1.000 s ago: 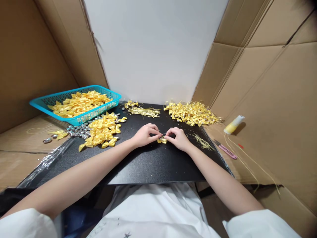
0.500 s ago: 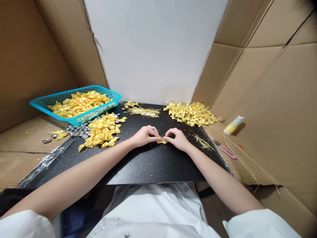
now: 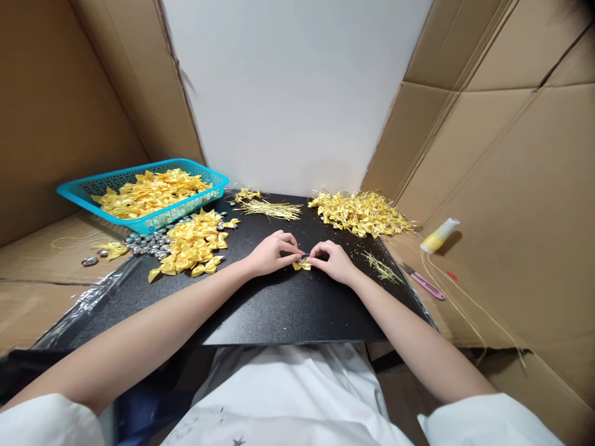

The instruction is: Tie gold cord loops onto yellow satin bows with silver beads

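At the middle of the black tabletop, a small yellow ribbon bow (image 3: 302,265) lies between my two hands, partly covered by fingertips. My left hand (image 3: 275,255) is closed in a pinch at its upper left side, thumb and forefinger on what looks like a thin gold cord. Opposite it, my right hand (image 3: 333,261) pinches too, fingertips at the bow's right side, apparently on the same cord. The cord is so fine and so hidden by fingers that its path is unclear.
A turquoise basket (image 3: 74,193) of yellow bows stands left, with loose bows (image 3: 193,241) and silver bells (image 3: 153,243) before it. Cut gold cords (image 3: 272,209) and a pile of corded bows (image 3: 360,212) lie behind. Cord scraps (image 3: 382,267), a pink-handled cutter (image 3: 428,285) and a spool (image 3: 440,235) are right.
My fingertips have shifted slightly around the bow, and the left thumb and forefinger sit a little further off it. More of the bow shows below the hands.
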A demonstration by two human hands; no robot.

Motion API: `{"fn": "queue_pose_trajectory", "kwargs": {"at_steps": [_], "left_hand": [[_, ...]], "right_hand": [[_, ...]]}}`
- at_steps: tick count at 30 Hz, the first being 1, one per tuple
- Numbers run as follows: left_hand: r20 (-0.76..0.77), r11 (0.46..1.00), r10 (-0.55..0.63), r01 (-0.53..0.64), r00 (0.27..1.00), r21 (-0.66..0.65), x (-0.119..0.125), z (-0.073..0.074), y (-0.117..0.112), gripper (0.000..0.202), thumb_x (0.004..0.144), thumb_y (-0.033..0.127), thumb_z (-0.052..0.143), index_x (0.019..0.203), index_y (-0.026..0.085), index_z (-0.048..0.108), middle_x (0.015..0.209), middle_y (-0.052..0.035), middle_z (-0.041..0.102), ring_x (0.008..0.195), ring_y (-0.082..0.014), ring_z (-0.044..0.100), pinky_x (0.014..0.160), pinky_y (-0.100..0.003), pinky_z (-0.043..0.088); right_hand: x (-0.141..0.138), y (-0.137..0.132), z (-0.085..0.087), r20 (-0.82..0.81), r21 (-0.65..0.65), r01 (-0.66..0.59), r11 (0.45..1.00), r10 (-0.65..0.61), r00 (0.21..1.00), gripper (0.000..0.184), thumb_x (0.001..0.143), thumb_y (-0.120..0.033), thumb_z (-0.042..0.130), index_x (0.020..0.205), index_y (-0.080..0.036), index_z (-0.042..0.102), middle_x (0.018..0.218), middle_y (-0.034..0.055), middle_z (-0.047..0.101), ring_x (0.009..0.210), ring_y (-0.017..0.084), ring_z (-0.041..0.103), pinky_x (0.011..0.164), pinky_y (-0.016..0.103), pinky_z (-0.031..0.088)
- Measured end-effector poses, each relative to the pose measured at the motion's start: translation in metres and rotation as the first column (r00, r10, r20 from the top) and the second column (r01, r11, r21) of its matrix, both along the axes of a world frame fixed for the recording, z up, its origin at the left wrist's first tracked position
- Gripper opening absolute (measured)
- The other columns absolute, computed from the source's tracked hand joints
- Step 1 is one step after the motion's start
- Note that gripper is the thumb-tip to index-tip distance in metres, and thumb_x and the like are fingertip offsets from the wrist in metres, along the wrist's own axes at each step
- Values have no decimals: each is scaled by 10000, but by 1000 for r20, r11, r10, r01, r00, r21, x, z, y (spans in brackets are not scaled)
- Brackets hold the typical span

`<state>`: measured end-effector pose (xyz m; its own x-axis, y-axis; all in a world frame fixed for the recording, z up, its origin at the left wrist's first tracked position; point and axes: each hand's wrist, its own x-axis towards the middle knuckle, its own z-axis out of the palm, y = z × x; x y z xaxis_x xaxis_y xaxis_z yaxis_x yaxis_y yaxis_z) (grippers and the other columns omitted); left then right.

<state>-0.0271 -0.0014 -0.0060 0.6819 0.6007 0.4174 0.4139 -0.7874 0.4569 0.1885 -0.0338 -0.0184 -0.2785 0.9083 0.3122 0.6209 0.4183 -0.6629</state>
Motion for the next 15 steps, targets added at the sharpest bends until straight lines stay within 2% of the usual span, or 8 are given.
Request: {"fn": "queue_pose_trajectory", "kwargs": {"at_steps": [7, 10, 15], "left_hand": [[144, 975, -7, 39, 990, -221, 0, -4, 3, 271, 821, 429, 659, 931, 216, 784, 812, -46, 676, 751, -158, 590, 721, -278, 445], [149, 969, -3, 39, 989, -245, 1, -5, 3, 260, 823, 399, 659, 946, 205, 782, 836, -50, 675, 743, -151, 598, 692, -265, 444], [112, 976, -4, 28, 994, -214, 2, -6, 3, 232, 826, 385, 654, 926, 221, 785, 838, -42, 665, 770, -153, 597, 726, -267, 446]], "right_hand": [[0, 0, 1, 2, 1, -7, 1000, 7, 1000, 79, 753, -198, 730, 719, -211, 660, 788, 4, 670, 806, 178, 573, 824, 358, 411], [-1, 0, 1, -1, 13, -1, 1000, 1, 1000, 84, 752, -194, 730, 719, -211, 655, 785, 5, 667, 809, 180, 570, 824, 357, 412], [-1, 0, 0, -15, 33, -6, 999, 6, 1000, 86, 756, -205, 730, 720, -213, 652, 777, -1, 665, 790, 174, 566, 815, 350, 412]]}}
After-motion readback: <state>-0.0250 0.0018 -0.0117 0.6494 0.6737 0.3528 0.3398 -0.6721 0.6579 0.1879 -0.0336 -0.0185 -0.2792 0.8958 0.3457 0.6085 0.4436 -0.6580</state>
